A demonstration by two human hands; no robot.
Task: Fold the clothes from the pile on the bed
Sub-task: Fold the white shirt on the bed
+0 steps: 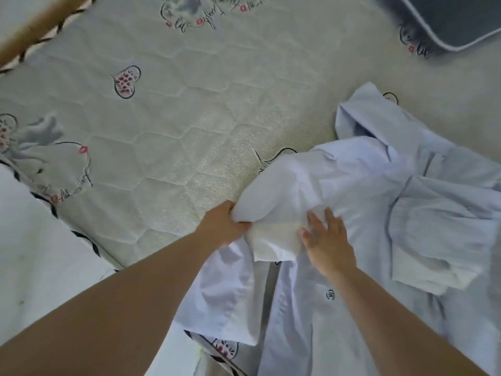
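Note:
A crumpled pile of pale blue and white shirts (393, 202) lies on the right half of the quilted mattress (168, 126). On top, near the pile's left edge, sits a bunched white garment (287, 185). My left hand (222, 223) grips the left edge of that white garment, fingers curled into the cloth. Just to its right, my right hand (328, 240) lies on the fabric with its fingers spread and fairly straight, pressing on the cloth. A small round "50" mark (330, 295) shows on the shirt below my right wrist.
The mattress has heart and lettering prints and stretches bare to the left and far side. A wooden bed frame (35, 28) runs along the top left. A dark grey pad (455, 20) lies at the top right. White floor or wall (32, 253) borders the left.

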